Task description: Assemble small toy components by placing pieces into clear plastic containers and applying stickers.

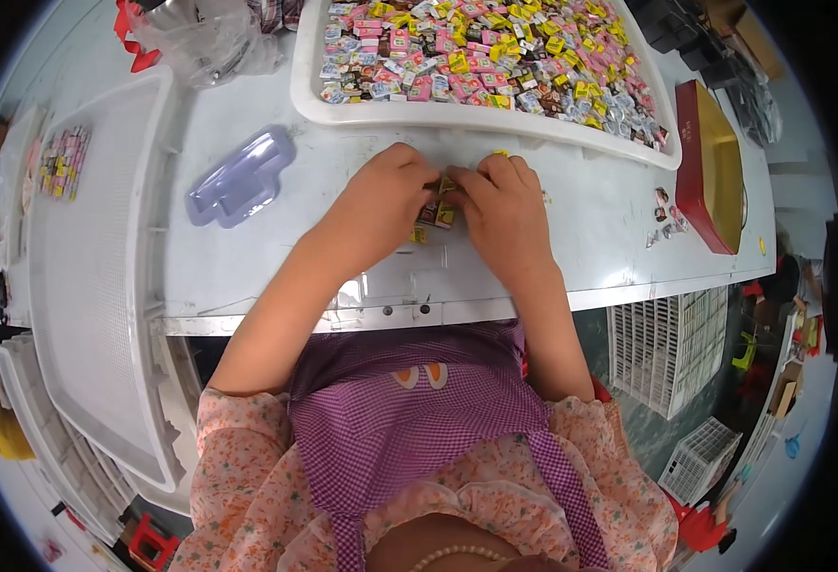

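Orange-and-cream floral blouse fabric [237, 477] lies nearest the camera, with a purple checked cloth apron [390, 405] worn over it. Small wrapped blocks [444, 215] sit grouped on the white tabletop [257, 276], between the hands and near of the white plastic tray [486, 116]. Each block should handle as light, fairly stiff and slightly slippery; grip opposite sides lightly to avoid creasing. Wrappers appear glossy, yellow and dark brown. Left hand [381, 195] and right hand [509, 205] curl inward at either side of the group; fingertips are partly hidden, so pinching cannot be confirmed.
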Demonstrator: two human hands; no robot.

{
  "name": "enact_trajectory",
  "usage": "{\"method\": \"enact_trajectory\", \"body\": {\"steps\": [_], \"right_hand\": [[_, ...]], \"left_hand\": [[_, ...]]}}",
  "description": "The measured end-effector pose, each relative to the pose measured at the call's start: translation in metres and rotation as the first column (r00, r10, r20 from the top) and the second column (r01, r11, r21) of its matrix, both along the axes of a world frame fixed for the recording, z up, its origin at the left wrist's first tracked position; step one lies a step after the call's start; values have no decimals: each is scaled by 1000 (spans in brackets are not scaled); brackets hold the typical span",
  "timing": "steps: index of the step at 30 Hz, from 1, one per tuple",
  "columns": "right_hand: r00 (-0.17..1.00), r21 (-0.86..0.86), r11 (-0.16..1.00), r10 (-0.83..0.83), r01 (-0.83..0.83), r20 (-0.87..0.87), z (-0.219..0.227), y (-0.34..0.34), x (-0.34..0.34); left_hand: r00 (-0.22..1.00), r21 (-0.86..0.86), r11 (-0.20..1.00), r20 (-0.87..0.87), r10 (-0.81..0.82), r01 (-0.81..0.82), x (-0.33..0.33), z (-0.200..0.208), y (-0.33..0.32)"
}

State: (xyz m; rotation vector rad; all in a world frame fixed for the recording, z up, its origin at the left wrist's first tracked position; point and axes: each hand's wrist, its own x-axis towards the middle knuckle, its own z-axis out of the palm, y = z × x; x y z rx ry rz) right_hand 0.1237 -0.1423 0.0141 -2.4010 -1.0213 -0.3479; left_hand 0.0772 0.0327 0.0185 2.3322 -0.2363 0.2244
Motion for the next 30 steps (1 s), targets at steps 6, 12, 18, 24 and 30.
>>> {"method": "enact_trajectory", "body": {"steps": [6,12,18,24,30], "right_hand": [[999,20,1000,3,-3,-39,-1,0,0],[999,46,999,-2,4,-49,-3,1,0],[999,66,998,-9,11,-31,-5,1,-3],[999,67,998,-9,11,-35,-4,0,-3],[995,103,995,-9,18,-95,-6,-1,0]], "left_hand": [[992,-84,994,-92,-83,75,1,2,8],[987,-42,999,-159,16,-23,-4,11,-2],[995,42,994,0,101,-101,-13,-4,-8],[988,130,989,147,53,-72,-10,-9,-10],[989,104,993,134,-67,53,-10,-9,-6]]}}
